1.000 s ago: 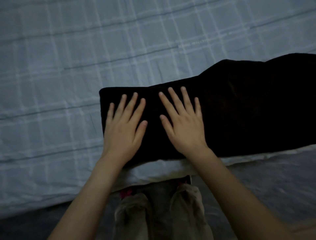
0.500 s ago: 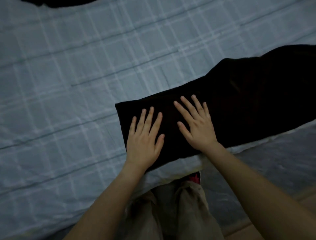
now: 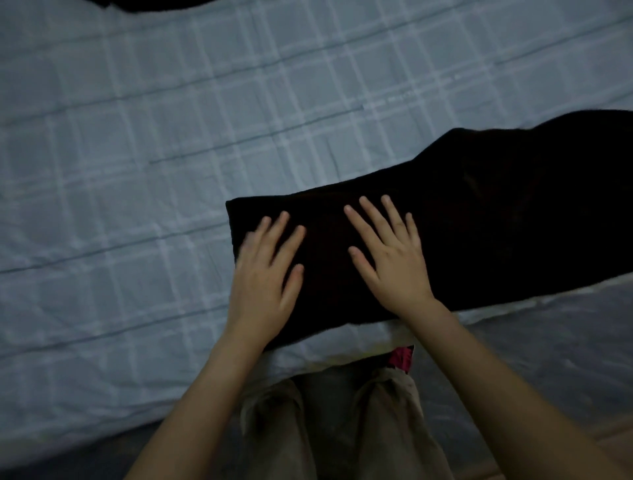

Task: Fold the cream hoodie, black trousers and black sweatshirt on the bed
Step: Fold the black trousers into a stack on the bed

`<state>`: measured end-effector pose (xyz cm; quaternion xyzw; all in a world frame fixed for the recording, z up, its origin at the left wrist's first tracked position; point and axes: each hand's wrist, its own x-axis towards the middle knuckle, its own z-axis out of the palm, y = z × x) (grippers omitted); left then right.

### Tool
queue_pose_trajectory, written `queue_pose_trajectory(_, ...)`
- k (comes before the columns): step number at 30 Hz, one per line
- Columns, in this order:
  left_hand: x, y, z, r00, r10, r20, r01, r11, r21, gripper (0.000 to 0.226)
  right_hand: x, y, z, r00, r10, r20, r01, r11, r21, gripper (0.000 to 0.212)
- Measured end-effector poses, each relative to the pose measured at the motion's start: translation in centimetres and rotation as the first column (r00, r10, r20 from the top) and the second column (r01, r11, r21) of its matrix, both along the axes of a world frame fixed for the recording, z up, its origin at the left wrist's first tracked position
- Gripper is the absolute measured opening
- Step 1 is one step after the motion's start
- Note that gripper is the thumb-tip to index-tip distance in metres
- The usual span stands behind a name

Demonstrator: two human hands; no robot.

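Observation:
A long black garment [image 3: 479,219] lies along the near edge of the bed, stretching from the middle of the view off to the right; in this dim light I cannot tell whether it is the trousers or the sweatshirt. My left hand [image 3: 265,274] lies flat with straight fingers at its left end, slightly blurred. My right hand [image 3: 390,257] presses flat on the cloth just to the right, fingers spread. Another dark garment [image 3: 150,4] peeks in at the top left edge. The cream hoodie is not in view.
The bed [image 3: 171,137] is covered with a pale blue checked sheet. Its near edge runs below the garment. My legs in beige trousers [image 3: 342,428] stand against the bed, with grey floor [image 3: 548,342] to the right.
My left hand has slid towards the garment's left end and is blurred with motion. The right hand stays pressed flat. The view has shifted a little.

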<state>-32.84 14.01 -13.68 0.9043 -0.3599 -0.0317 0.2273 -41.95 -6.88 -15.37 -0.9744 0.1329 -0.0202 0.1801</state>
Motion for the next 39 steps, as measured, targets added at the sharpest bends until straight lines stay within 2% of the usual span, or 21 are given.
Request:
queue_pose_trajectory(2,-0.2,1.5,0.7,0.976,0.216,-0.024,-0.217,0.973,-0.081,0.055,-0.5,-0.1,1.0,0.999,-0.016,0.050,0.016,1.000,0.015,0.056)
queue_pose_trajectory(3,-0.4,2.3,0.8,0.941,0.316,-0.117,-0.330,0.935,-0.127,0.056,-0.9,-0.1,1.4,0.997,-0.030,0.076,0.028,0.999,0.018,0.056)
queue_pose_trajectory(4,-0.6,2.9,1.0,0.886,0.366,-0.284,-0.426,0.885,-0.187,0.058,-1.3,-0.1,1.6,0.995,-0.043,0.089,0.041,0.999,0.023,0.057)
queue_pose_trajectory(6,-0.9,3.3,0.8,0.731,0.296,-0.615,-0.548,0.791,-0.271,0.064,-1.8,-0.5,1.6,0.995,-0.071,0.068,0.066,0.995,0.080,0.058)
queue_pose_trajectory(7,-1.0,3.5,0.5,0.677,0.249,-0.693,-0.570,0.773,-0.278,0.066,-2.0,-0.7,1.2,0.996,-0.080,0.044,0.073,0.988,0.133,0.059)
queue_pose_trajectory(9,-0.8,4.0,-0.2,0.641,0.205,-0.740,-0.562,0.782,-0.269,0.072,-2.1,-1.1,0.3,0.996,-0.083,0.027,0.075,0.970,0.232,0.060)
queue_pose_trajectory(13,-0.1,4.9,-0.9,0.618,0.105,-0.779,-0.523,0.795,-0.308,0.082,-1.7,-1.6,-1.1,0.995,-0.077,0.066,0.058,0.967,0.248,0.061)
queue_pose_trajectory(18,-0.7,4.9,-0.4,0.674,0.008,-0.738,-0.411,0.835,-0.366,0.093,-2.0,-1.7,-1.5,0.993,-0.077,0.088,0.056,0.973,0.223,0.061)
queue_pose_trajectory(21,-0.5,4.7,0.6,0.657,-0.010,-0.754,-0.410,0.834,-0.369,0.093,-1.9,-1.5,-1.4,0.994,-0.076,0.073,0.058,0.973,0.224,0.061)
queue_pose_trajectory(26,-0.8,2.8,5.2,0.755,0.007,-0.656,-0.351,0.849,-0.396,0.087,-2.2,-1.9,0.0,0.997,-0.066,0.030,0.055,0.962,0.268,0.060)
queue_pose_trajectory(31,-1.7,-1.1,10.8,0.836,0.008,-0.549,-0.271,0.876,-0.399,0.083,-3.7,-5.9,2.7,0.997,-0.042,0.062,0.036,0.995,0.098,0.060)
queue_pose_trajectory(35,-2.5,-5.4,13.3,0.859,0.005,-0.512,-0.230,0.898,-0.376,0.082,-6.4,-12.4,3.9,0.988,-0.128,0.093,0.135,0.987,-0.081,0.059)
queue_pose_trajectory(39,-3.5,-9.5,14.1,0.878,-0.006,-0.479,-0.204,0.900,-0.386,0.079,-9.3,-20.3,3.6,0.966,-0.253,0.049,0.257,0.942,-0.215,0.060)
